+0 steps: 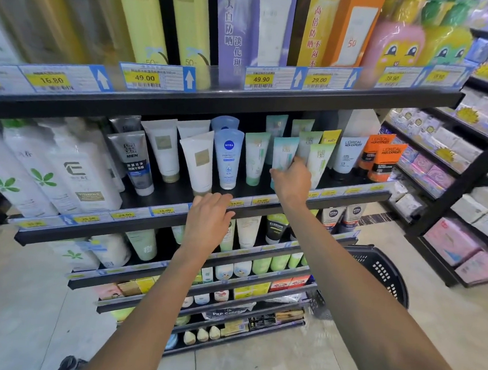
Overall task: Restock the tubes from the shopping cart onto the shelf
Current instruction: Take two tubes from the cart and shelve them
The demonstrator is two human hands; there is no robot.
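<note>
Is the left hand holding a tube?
No, the left hand rests open on the shelf edge; only the right hand grips a teal tube.

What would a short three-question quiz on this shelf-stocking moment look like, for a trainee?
1. True or false: the right hand grips a teal tube on the shelf.
2. Which tube stands directly left of the blue Nivea tube? A) orange L'Oreal tube B) white tube C) grey MEN tube
3. Fill in: the left hand lies over the shelf's front ____.

Key: 1 true; 2 B; 3 edge.
</note>
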